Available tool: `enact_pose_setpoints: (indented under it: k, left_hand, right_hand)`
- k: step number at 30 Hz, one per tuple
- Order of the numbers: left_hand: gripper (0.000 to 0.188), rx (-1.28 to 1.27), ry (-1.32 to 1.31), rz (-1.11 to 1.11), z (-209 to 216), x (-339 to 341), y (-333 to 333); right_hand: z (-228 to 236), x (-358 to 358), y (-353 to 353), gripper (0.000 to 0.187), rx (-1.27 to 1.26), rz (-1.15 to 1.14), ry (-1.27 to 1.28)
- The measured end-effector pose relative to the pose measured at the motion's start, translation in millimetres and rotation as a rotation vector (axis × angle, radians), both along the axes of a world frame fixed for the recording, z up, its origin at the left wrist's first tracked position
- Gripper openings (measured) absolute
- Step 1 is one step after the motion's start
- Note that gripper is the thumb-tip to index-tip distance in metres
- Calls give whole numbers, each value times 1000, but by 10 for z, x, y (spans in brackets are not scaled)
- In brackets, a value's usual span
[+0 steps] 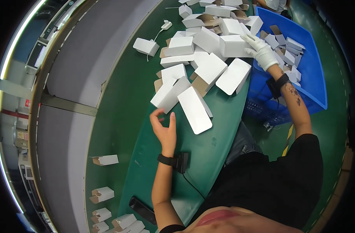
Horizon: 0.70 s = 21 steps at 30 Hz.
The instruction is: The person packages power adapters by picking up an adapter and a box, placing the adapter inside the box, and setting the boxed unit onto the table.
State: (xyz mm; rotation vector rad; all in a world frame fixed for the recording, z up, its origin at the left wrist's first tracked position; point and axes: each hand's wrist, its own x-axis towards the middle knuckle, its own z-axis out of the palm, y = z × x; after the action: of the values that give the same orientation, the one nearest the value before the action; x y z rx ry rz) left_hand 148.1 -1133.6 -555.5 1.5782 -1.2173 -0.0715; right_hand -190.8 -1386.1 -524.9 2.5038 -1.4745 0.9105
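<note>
My left hand (164,130) is bare, its thumb and fingers apart and slightly curled with nothing between them. Just beyond its fingertips lies a white cardboard box (170,94), and another white box (195,110) rests to its right. A white glove covers my right hand (261,51), which reaches over the table's right edge with fingers outstretched. Those fingers touch the right end of a white box (235,46) in the pile; I cannot see a grip around it. Several boxes there have open flaps showing brown insides.
A blue plastic crate (317,73) holding small white boxes stands against the right side of the green table (200,163). Farther left are a box with a cable (146,46) and a white plug (167,25). A black phone (142,209) lies near several small open boxes (102,194).
</note>
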Motion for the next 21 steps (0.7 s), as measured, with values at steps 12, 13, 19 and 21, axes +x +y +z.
enact_pose_setpoints:
  k: [12,13,19,21]
  left_hand:
    - [77,476,-393,34,283,323,-437]
    - [77,474,-392,29,295,308,-460]
    - [64,431,-334,15,299,289,-335]
    - [61,379,-356,33,321,290,-269]
  right_hand:
    - [312,281,726,57,-188,-168,-14]
    - [320,368,962,59,-267,-98,-72]
    - [281,1230,2032,69,285,676,108]
    - [227,1362,2014,68,291,655,149]
